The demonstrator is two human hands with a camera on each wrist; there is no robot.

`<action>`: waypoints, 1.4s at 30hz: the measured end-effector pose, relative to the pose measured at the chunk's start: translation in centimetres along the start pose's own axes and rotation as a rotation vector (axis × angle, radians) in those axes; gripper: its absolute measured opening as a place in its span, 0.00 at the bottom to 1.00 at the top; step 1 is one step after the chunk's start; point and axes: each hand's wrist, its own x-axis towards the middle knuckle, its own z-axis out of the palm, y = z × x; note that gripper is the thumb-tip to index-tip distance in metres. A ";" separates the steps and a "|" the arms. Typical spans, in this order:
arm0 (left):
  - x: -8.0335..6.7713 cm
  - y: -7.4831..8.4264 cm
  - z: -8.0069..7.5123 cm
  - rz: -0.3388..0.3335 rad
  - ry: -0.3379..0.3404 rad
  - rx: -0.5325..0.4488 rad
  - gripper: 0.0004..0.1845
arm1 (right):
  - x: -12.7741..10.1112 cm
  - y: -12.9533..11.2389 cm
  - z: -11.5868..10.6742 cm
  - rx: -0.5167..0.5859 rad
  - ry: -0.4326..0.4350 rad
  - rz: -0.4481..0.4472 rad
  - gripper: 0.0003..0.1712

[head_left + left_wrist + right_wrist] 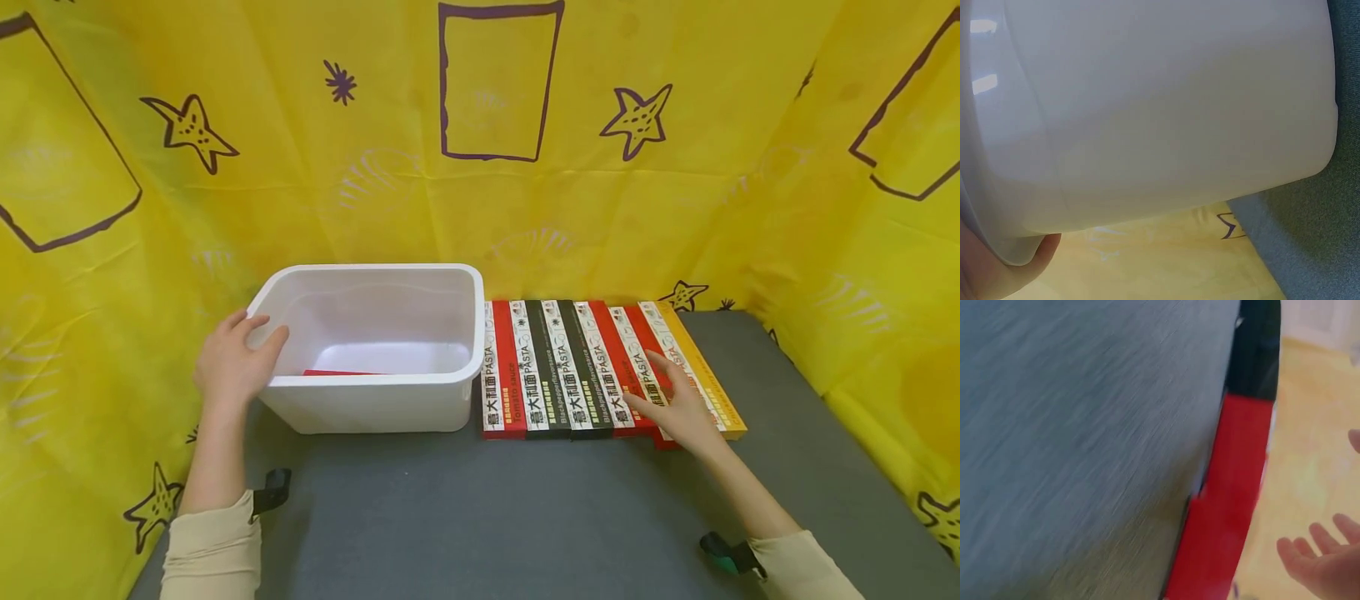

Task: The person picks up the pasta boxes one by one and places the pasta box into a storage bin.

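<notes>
A: Where are the hands?

B: The left hand (236, 360) grips the left rim of the white tub (375, 406), thumb hooked over the edge, fingers against the outer wall. The left wrist view shows only the tub's (1160, 112) wall and a bit of that hand (997, 269) under the rim.

A: And the other one?

B: The right hand (675, 406) lies flat with fingers straight on the row of pasta boxes (592, 367), over the red one next to the yellow box (708, 375). It clasps nothing. In the right wrist view its fingertips (1316, 562) are spread apart, beside blurred red and black box edges (1235, 487).

A: Where do the boxes sit?

B: On the grey worktop (487, 517), side by side, just right of the tub and touching it. A red box (337, 372) lies inside the tub on its floor.

A: Any writing?

B: Each white strip reads "PASTA" beside Chinese characters. One red box says "Tomato sauce", a black one "Blackpepper flavor sauce".
</notes>
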 end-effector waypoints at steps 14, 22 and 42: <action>-0.2 0.2 0.0 -0.005 0.001 -0.003 0.35 | -2.1 5.2 -4.0 -0.189 0.094 0.028 0.53; -0.2 0.3 -0.1 -0.002 0.004 0.000 0.35 | -3.0 7.5 -5.5 -0.165 0.031 0.137 0.55; -0.2 0.2 -0.1 0.001 0.004 0.004 0.35 | -2.6 8.9 -6.2 -0.208 -0.141 0.136 0.52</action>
